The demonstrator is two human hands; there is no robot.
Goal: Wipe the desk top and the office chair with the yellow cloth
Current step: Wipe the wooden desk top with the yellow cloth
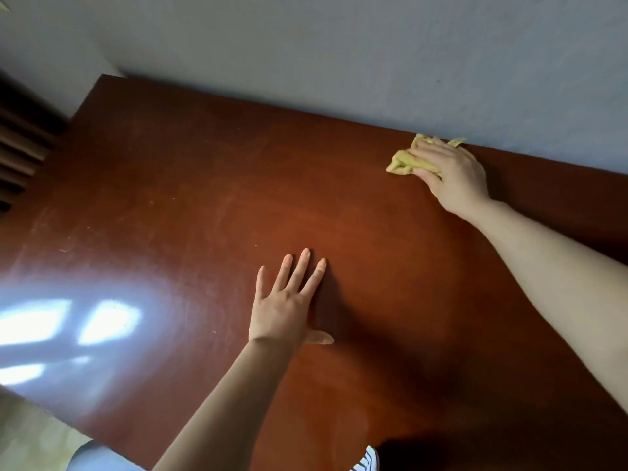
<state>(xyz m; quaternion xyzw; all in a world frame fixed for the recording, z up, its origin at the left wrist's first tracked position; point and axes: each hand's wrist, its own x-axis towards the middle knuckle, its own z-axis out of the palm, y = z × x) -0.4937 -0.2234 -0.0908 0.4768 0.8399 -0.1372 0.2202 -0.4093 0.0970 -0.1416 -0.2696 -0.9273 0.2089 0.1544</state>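
Plain blue-grey wall (339, 45) runs right along the far edge of the reddish-brown desk (204, 164). Dark brown slats (20, 147) sit off its left edge, can't tell what they are. Bright bluish-white glare (102, 321) in patches near the front left corner, pale patterned floor (30, 436) below.

Setting: an indoor room, home or small office; which cannot be determined. A large flat reddish-brown wooden desk top (170, 198) lies under the left hand (285, 307), its far edge, just beyond the right hand (452, 171), meeting a plain pale blue-grey painted wall (339, 45). Well left of the left hand are dark brown horizontal slats (20, 147) and a pale patterned floor (30, 436).
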